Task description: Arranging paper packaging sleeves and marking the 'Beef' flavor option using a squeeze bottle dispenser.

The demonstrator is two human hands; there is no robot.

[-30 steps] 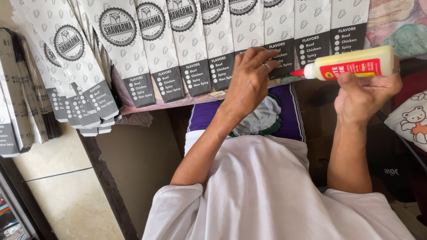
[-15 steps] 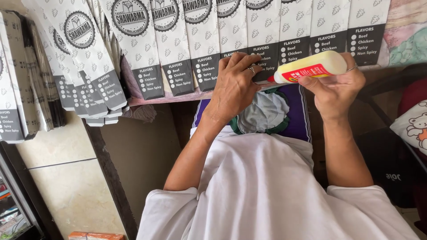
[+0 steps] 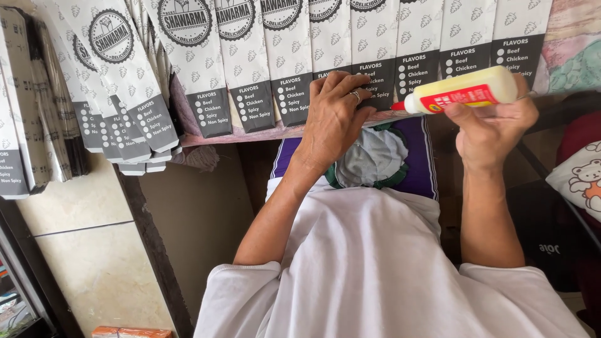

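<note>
across the worktop (image 3: 250, 134), overlapped paper sleeves (image 3: 294, 69) are pressed flat by the left hand (image 3: 335, 119), fingers spread. a glue bottle (image 3: 463, 91) is pinched by the right hand (image 3: 494, 128); oversqueezing could smear neighbouring sleeves.

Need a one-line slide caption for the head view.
Left hand presses printed paper sleeves; right hand holds a glue bottle.
</note>
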